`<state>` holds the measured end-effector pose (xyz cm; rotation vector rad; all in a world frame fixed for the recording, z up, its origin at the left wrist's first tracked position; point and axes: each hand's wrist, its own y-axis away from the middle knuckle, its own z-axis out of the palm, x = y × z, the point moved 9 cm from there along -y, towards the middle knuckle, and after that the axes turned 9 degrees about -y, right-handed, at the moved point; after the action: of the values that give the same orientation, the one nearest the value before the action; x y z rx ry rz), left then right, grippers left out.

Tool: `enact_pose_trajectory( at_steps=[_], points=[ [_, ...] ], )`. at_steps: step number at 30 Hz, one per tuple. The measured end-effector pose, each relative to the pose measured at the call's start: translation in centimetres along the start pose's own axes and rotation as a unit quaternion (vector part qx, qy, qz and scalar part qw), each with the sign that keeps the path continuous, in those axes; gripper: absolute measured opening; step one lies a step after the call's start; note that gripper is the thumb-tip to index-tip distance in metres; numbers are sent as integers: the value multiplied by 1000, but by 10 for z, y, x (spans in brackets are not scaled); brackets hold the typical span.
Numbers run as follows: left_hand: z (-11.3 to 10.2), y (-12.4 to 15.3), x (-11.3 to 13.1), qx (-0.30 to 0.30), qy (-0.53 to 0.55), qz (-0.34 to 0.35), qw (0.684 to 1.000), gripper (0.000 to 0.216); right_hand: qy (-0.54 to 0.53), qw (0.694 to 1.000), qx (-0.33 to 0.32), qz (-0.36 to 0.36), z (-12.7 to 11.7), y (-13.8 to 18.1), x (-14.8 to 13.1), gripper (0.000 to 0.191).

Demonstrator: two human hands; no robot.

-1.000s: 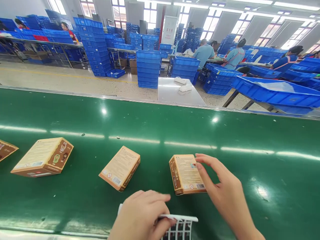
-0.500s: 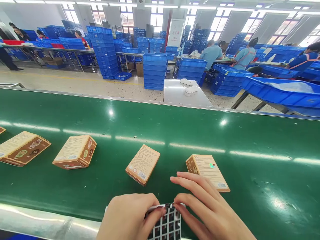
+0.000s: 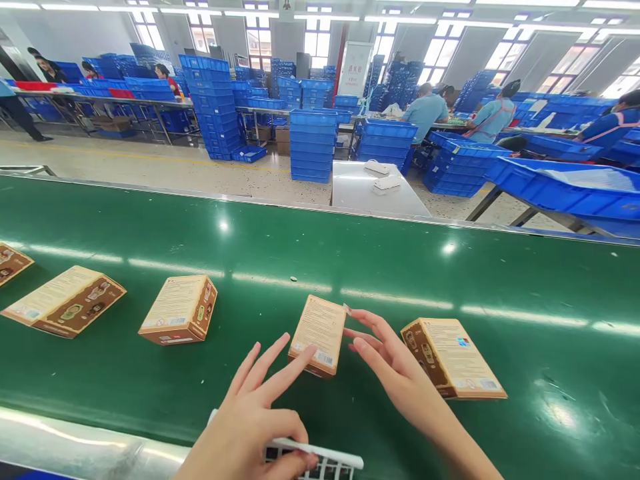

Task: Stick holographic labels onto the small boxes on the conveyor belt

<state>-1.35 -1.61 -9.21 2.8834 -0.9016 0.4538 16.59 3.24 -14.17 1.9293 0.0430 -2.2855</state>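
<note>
My left hand [image 3: 255,427] pinches a white-edged sheet with a grid of dark squares [image 3: 335,463], apparently a sticker sheet, between thumb and a curled finger. Its extended index finger rests on the lower edge of a cream and brown carton [image 3: 320,330]. At that carton's upper right corner is my right hand [image 3: 385,353], with a small pale sticker [image 3: 347,309] at its index fingertip. Its other fingers are beside the carton's right side. Farther right lies another carton [image 3: 455,353], bearing a shiny square sticker [image 3: 463,342].
More cartons [image 3: 180,307] lie to the left on the green conveyor belt [image 3: 240,233]. A metal rail [image 3: 100,440] runs along the near edge. Beyond the belt are a white table [image 3: 375,193], stacked blue crates [image 3: 313,143] and several people seated at work.
My right hand has left the sheet and moved up to the middle carton with a small sticker. My left index finger has stretched onto that carton. The cartons have shifted right.
</note>
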Motion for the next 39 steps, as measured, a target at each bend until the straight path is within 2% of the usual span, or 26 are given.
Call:
enact_pose_trajectory(
  at_steps=[3, 6, 8, 12, 15, 20, 27, 31, 34, 36, 39],
  points=[
    [17, -4, 5, -27, 14, 42, 999, 17, -41, 999, 11, -3, 6, -16, 4, 45],
    [28, -11, 11, -42, 27, 52, 997, 15, -69, 993, 91, 11, -5, -24, 10, 38],
    [32, -15, 15, -56, 26, 47, 997, 16, -77, 989, 126, 21, -11, -26, 16, 35],
    [32, -20, 22, -64, 28, 49, 996, 16, -68, 987, 139, 34, -17, -26, 22, 35],
    [30, -24, 28, -55, 41, 59, 996, 13, -48, 988, 142, 30, -23, -23, 19, 34],
    [32, -28, 37, -93, 39, 68, 993, 11, -7, 989, 149, 16, -29, -15, 10, 38],
    [34, -32, 48, -74, 46, 100, 991, 12, 98, 976, 192, -13, -34, -1, 2, 37],
    [44, -39, 57, -84, 35, 122, 988, 11, 141, 963, 229, -33, -49, 1, 0, 38],
    [46, -38, 58, -67, 26, 139, 988, 10, 177, 950, 255, -37, -65, 0, -5, 38],
    [39, -33, 50, -34, 40, 121, 991, 9, 206, 940, 271, -41, -71, 3, -14, 32],
    [24, -22, 21, -2, 81, 8, 997, 9, 291, 918, 252, -94, -63, 16, -41, 23]
  ],
)
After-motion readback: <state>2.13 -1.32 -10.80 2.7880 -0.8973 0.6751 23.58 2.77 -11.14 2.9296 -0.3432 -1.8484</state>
